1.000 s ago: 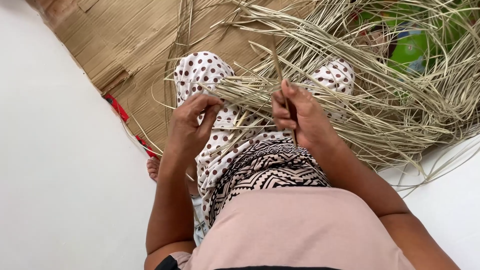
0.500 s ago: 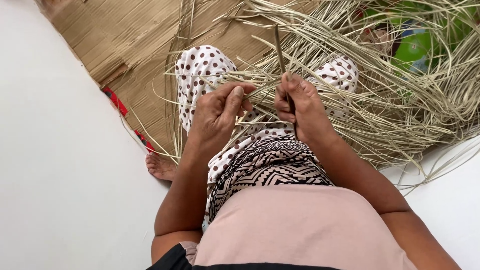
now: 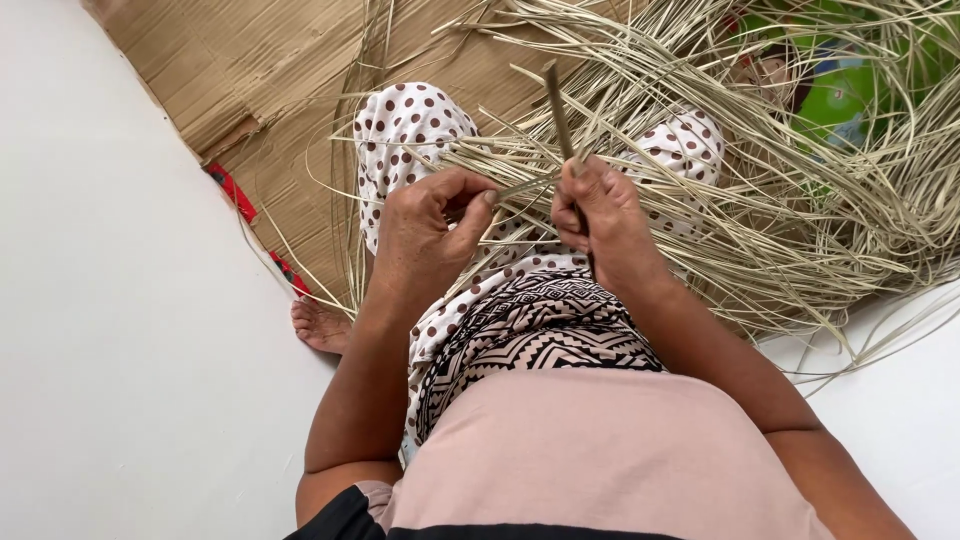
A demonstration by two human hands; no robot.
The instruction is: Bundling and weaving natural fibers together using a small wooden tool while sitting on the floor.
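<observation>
- I sit on the white floor [image 3: 120, 380], and it is bare and wide on my left side.
- A brown cardboard sheet [image 3: 240, 80] lies ahead of me, and its torn edge runs slanting down beside my left knee.
- A red strip [image 3: 232, 190] peeks out along that cardboard edge.
- My bare foot [image 3: 322, 325] rests just beside the cardboard edge, under my left arm.
- A big pile of dry pale strips [image 3: 800, 200] fills the room ahead and to my right, so that side is crowded.
- Something green [image 3: 850, 90] shows through the pile at the far right.
- My dotted cloth [image 3: 410, 125] covers both knees, and the strips lie across it.
- My left hand [image 3: 430, 235] is curled, with thumb and fingers pinched tight on 1 thin strip [image 3: 525, 183].
- That thin strip runs across to my right hand [image 3: 600, 225], in the small gap between my 2 hands.
- My right hand is closed in a fist around a brown stick [image 3: 556, 105].
- The stick stands nearly upright, and its top pokes up above my fingers into the strips.
- Both hands sit close together above my lap, near the middle.
</observation>
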